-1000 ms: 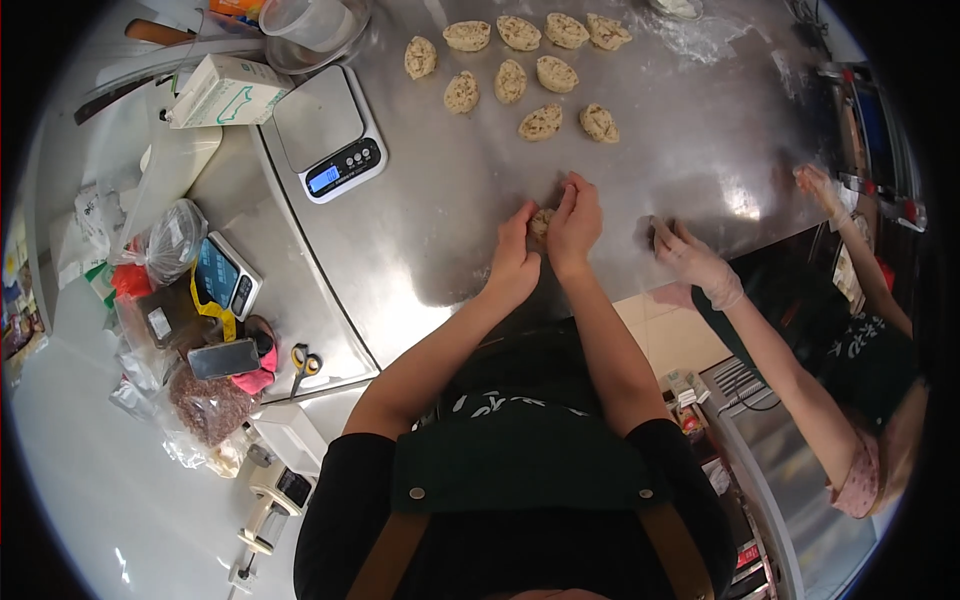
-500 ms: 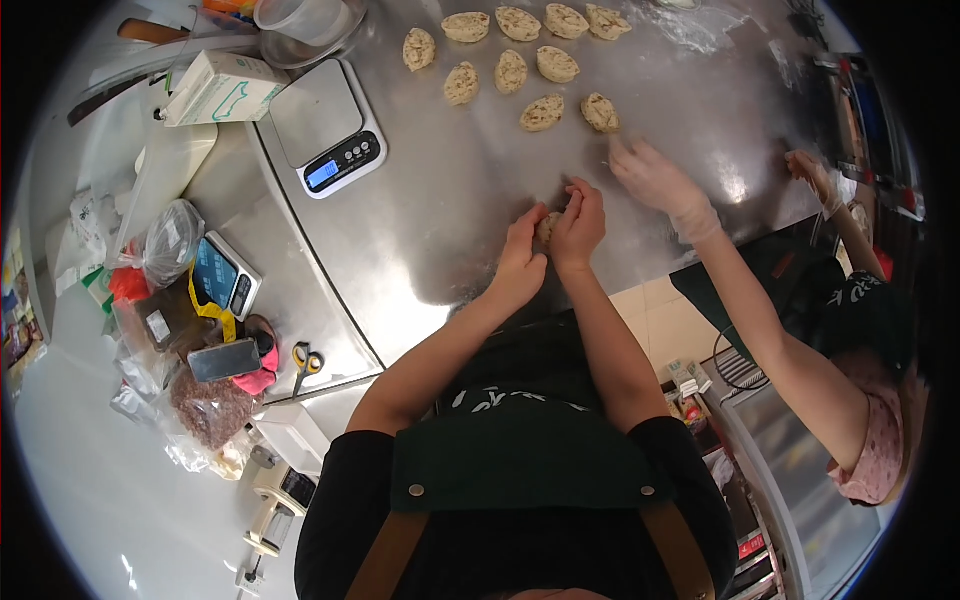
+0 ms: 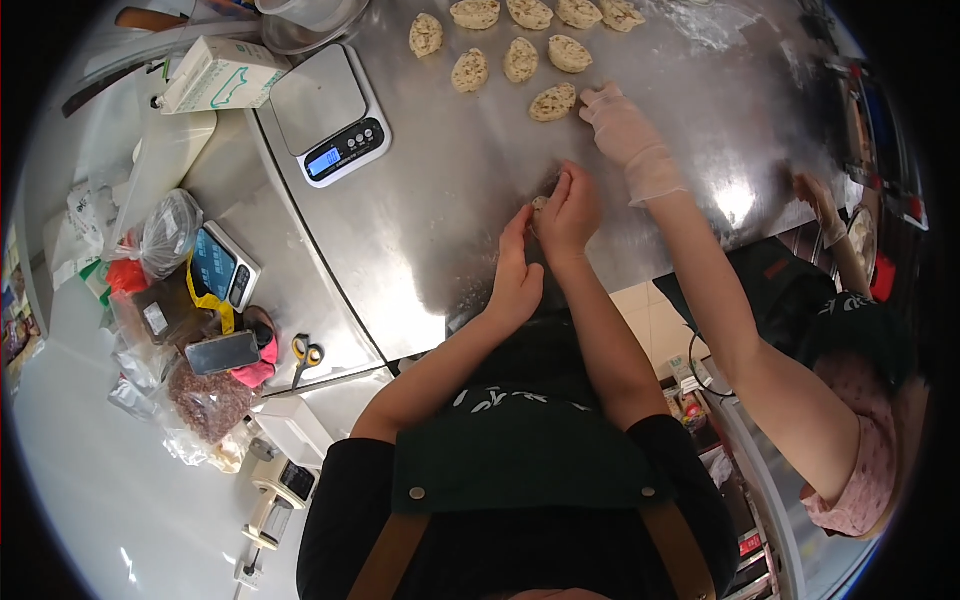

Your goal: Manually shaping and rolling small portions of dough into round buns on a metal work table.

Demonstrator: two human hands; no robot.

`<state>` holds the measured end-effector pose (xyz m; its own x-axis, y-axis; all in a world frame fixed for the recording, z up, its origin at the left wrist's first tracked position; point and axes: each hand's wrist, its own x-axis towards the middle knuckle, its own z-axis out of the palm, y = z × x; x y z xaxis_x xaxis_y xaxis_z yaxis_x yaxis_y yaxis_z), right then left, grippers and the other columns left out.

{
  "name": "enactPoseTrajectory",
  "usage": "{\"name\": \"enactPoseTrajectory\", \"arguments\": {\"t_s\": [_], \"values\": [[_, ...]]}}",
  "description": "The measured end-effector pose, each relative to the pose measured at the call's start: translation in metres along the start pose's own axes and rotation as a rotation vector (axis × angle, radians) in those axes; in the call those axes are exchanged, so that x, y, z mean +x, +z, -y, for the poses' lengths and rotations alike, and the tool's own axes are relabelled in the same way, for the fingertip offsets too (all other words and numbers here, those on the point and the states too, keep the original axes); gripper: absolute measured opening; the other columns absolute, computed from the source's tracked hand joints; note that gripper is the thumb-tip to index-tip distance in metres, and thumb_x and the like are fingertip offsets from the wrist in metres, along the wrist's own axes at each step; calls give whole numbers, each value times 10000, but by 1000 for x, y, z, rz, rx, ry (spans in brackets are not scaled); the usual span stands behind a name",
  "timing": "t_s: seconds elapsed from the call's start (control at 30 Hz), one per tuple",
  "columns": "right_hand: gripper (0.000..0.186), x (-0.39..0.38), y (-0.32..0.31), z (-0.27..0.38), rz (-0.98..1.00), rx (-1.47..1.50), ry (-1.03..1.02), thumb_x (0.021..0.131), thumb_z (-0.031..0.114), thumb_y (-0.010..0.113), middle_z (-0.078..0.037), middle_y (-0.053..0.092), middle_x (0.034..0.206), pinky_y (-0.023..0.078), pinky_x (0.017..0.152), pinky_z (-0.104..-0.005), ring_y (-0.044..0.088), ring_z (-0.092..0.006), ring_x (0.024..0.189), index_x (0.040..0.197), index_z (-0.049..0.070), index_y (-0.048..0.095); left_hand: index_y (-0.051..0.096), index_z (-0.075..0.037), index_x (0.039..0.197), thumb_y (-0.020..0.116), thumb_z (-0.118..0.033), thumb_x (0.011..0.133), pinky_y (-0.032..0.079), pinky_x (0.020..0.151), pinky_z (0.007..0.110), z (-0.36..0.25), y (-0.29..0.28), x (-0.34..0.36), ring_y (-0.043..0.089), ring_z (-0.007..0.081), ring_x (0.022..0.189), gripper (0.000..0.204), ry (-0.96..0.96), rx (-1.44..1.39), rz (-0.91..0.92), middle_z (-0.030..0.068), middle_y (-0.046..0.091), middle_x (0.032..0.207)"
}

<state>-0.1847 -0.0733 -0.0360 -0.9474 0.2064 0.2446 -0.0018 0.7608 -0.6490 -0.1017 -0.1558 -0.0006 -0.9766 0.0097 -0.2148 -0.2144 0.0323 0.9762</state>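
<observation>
A small piece of speckled dough [image 3: 540, 204] shows between my hands at the near side of the steel table, mostly hidden by the fingers. My right hand [image 3: 570, 212] is cupped over it with the fingers curled. From the left, my left hand [image 3: 517, 278] presses its fingers together against the dough's side. Beyond my hands lie several oval dough pieces, flecked with brown; the closest visible one [image 3: 553, 102] sits beside a co-worker's gloved hand [image 3: 618, 130]. That hand reaches in from the right with its fingers curled, and what it holds is hidden.
A white digital scale [image 3: 345, 140] stands at the left of the steel table [image 3: 430, 160]. Past the seam are a second scale [image 3: 222, 270], scissors [image 3: 306, 358], a phone [image 3: 222, 353], plastic bags and a carton [image 3: 225, 75]. The co-worker's forearm [image 3: 715, 290] crosses the right side.
The co-worker's gloved hand has moved left and away, now covering where the nearest right dough piece lay. My hands have shifted slightly, with my right hand covering more of the dough.
</observation>
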Motion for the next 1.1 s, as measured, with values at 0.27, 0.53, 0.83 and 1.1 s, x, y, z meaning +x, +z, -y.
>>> {"name": "enactPoseTrajectory", "arguments": {"t_s": [0.27,0.53,0.83,1.1], "values": [[176,3,2,-12,57,41,-27,894,122,491,-94,620,908,437,739,-417,595,-306,842,1022,75,602,213,26,1430,362,122,715,195,1150,388,31,-12,34,269,294,1380,737,-114,-25,65,203,280,1458],[183,-7,-10,-4,32,48,160,911,117,477,-95,638,914,453,738,-398,611,-297,859,1034,67,602,229,25,1426,362,117,712,221,1140,400,-3,4,-7,281,329,1366,732,16,136,36,220,282,1441],[183,-10,-18,-11,39,-2,93,914,86,466,-108,633,873,470,708,-391,613,-310,803,1025,45,606,223,29,1425,359,125,698,234,1135,401,8,-1,8,316,337,1344,746,-77,117,86,220,316,1422],[181,-23,-29,-20,25,-23,72,903,73,477,-112,627,868,465,692,-395,612,-303,789,1030,50,604,235,41,1416,355,127,694,233,1134,398,5,4,-10,331,321,1337,736,-16,126,47,224,339,1407]]}}
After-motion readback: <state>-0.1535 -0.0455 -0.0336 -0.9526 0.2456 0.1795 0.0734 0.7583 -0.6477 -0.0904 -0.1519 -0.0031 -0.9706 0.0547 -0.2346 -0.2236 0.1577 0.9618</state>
